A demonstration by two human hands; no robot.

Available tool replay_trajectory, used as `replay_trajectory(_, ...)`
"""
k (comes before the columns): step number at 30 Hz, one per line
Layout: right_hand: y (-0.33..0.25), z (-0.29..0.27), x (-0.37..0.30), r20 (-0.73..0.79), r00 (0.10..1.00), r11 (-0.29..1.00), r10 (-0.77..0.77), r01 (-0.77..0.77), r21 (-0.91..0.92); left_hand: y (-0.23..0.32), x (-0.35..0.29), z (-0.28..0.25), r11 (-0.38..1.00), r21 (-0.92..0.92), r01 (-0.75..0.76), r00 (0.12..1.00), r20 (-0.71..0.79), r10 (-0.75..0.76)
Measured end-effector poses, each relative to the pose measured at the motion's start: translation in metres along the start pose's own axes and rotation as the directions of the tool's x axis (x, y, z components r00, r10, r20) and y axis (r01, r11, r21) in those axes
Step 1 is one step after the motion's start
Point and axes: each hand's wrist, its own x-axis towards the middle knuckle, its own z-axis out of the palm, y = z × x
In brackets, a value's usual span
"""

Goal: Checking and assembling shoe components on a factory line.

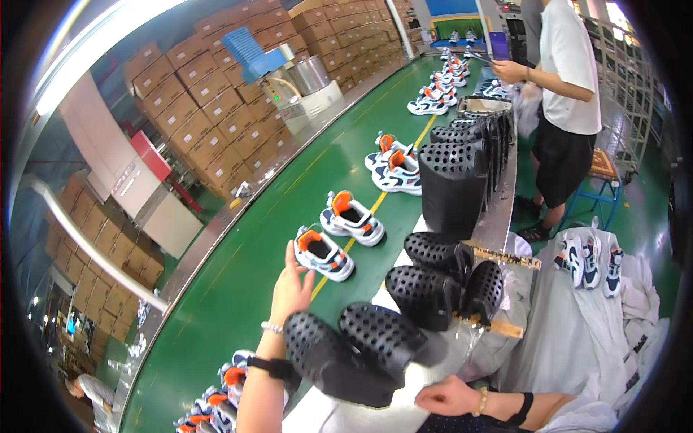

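Note:
My left hand [291, 289] reaches over the green belt with its fingers apart. Its fingertips are at the near end of a white and navy sneaker [323, 254] with an orange lining; whether they touch it is hard to tell. Just beyond stands a matching sneaker [354, 220]. Low on the right, my right hand [449, 397] is curled beside a white surface [361, 417], its fingertips partly hidden. Between my forearms stand two black perforated forms [379, 335]. More black forms [426, 289] are grouped beyond them.
Sneakers line the belt [289, 195] ahead, with another cluster [224, 393] at lower left. A row of tall black forms [455, 180] edges the right side. Sneakers [592, 260] lie on a grey cloth [570, 332]. A person [567, 79] stands farther along, near a blue stool [603, 173].

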Motion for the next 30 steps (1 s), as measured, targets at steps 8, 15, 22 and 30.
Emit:
replay_trajectory(8, -0.018, -0.018, 0.018, 0.058, 0.989, 0.990, -0.133, 0.130, 0.056, 0.013, 0.105, 0.080, 0.927, 0.370, -0.051, 0.934, 0.348, -0.087)
replay_trajectory(15, -0.015, -0.015, 0.017, 0.063, 0.984, 0.986, -0.166, 0.167, -0.002, -0.013, 0.071, 0.066, 0.994, 0.111, 0.023, 0.977, 0.208, -0.045)
replay_trajectory(22, -0.016, -0.013, 0.006, 0.016, 0.985, 0.985, -0.173, 0.173, -0.018, -0.060, -0.077, 0.005, 0.957, -0.224, 0.186, 0.934, 0.342, -0.102)
replay_trajectory(30, -0.007, -0.001, -0.001, 0.010, 0.987, 0.983, -0.162, 0.162, -0.083, -0.025, -0.144, -0.037, 0.889, 0.311, 0.337, 0.887, 0.211, -0.410)
